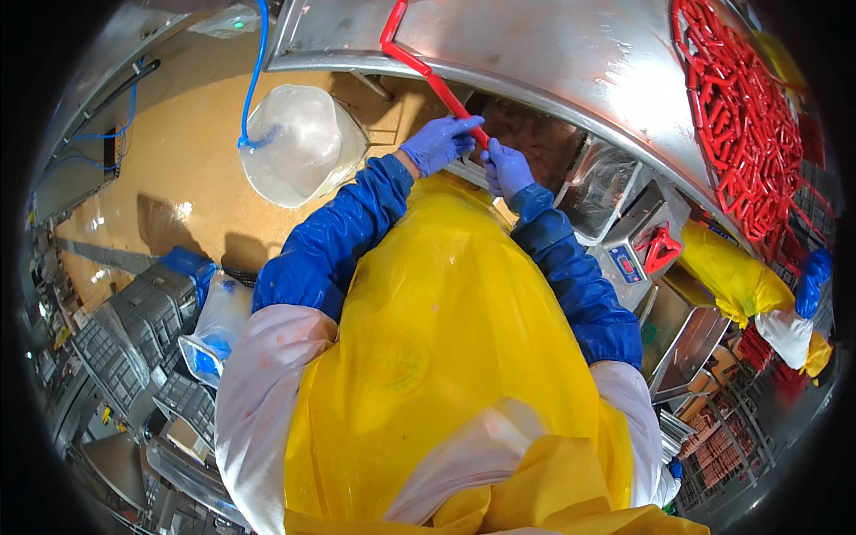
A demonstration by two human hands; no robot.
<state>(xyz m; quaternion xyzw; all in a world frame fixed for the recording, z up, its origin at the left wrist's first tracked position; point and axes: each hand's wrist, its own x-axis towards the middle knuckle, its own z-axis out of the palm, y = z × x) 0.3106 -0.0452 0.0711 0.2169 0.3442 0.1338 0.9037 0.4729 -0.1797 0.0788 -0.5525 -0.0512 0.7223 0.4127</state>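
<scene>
A chain of red sausage links (446,95) runs from the far edge of the metal table down over its near rim to my gloved hands. My left hand (440,144), in a purple glove, is closed around the link near its lower end. Just right of it, my right hand (507,168) pinches the end of the same chain, its fingers curled. Blue sleeves cover both forearms, and a yellow apron (446,330) hangs below the hands. What lies directly under the fingers is partly hidden.
The metal table (553,45) curves across the far side, with a large heap of red sausages (744,125) at its right. A plastic-lined bin (299,147) stands at left under a blue hose (254,71). A scale (629,261) sits at right. Another person in a yellow apron (736,272) is beyond it.
</scene>
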